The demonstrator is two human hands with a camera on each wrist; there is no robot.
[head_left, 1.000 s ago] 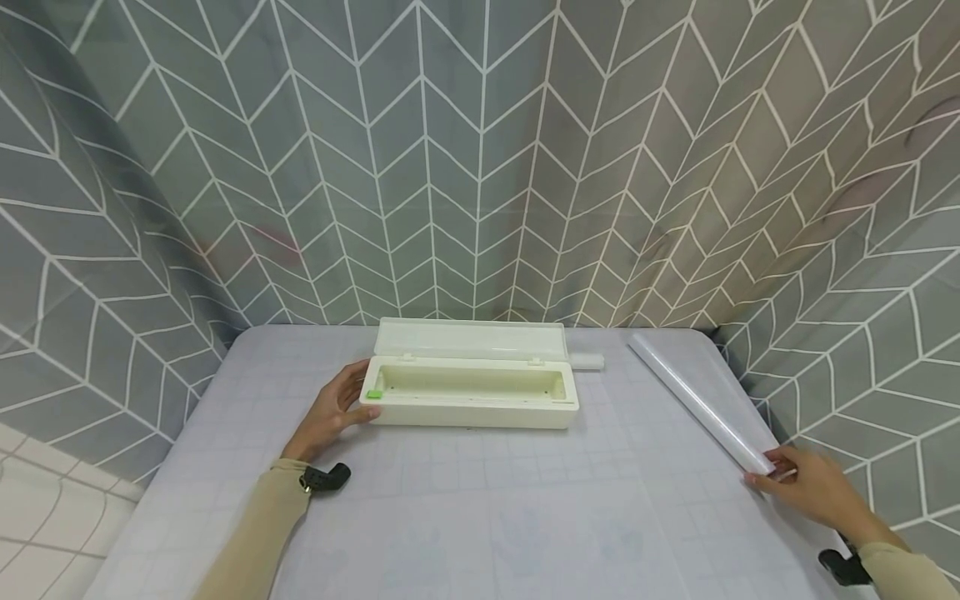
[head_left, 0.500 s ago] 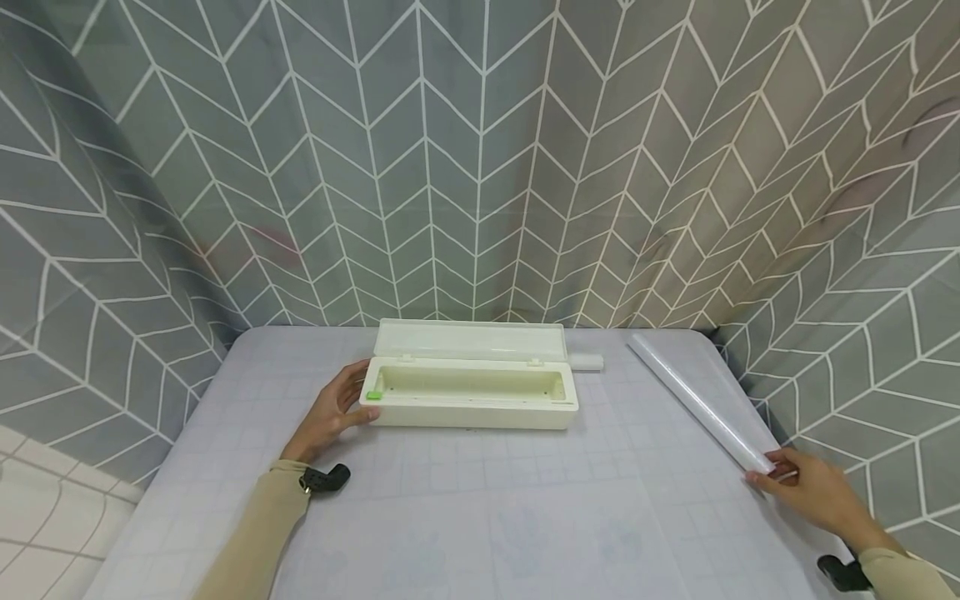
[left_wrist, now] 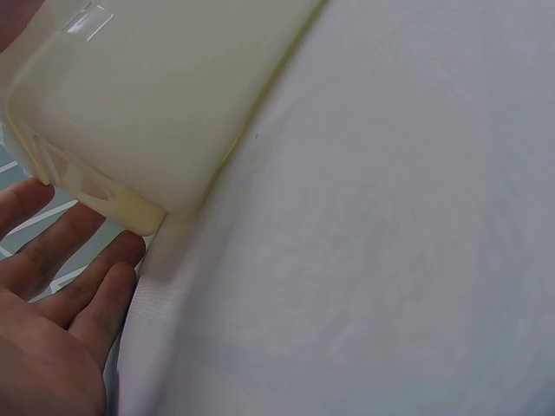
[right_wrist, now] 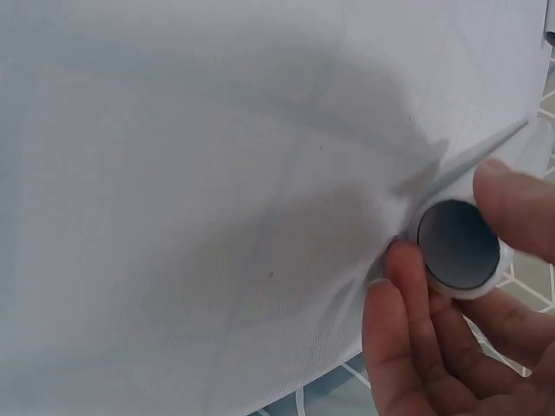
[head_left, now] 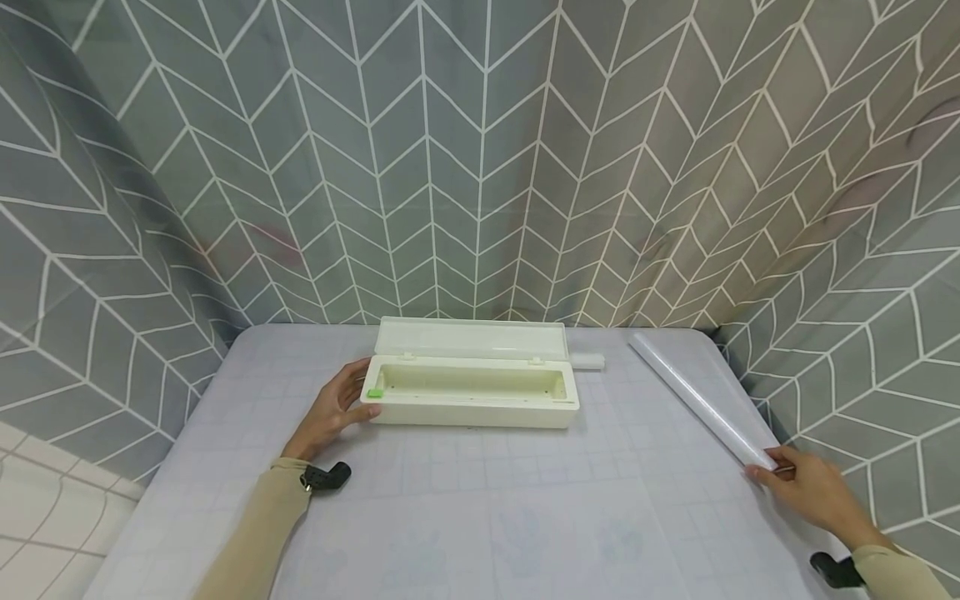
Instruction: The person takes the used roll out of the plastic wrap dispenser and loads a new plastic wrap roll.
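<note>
A long cream cling film dispenser (head_left: 472, 416) stands on the table with its hinged lid (head_left: 471, 340) raised at the back, its trough showing bare inside. My left hand (head_left: 334, 410) grips its left end, thumb at the front corner and fingers round the side; in the left wrist view the fingertips reach the dispenser's end wall (left_wrist: 78, 178). On the right, a shiny roll of cling film (head_left: 697, 400) lies slantwise. My right hand (head_left: 813, 492) holds its near end between thumb and fingers; the right wrist view shows the hollow core (right_wrist: 458, 244) facing the camera.
Behind the dispenser, a white tube end (head_left: 587, 362) sticks out to the right. A green tab (head_left: 375, 393) sits at the trough's front left. The pale cloth-covered table (head_left: 480, 508) ends at a patterned curtain (head_left: 480, 167) on the back and sides.
The right hand has risen very slightly together with the near end of the roll. The left hand and the dispenser stay in place.
</note>
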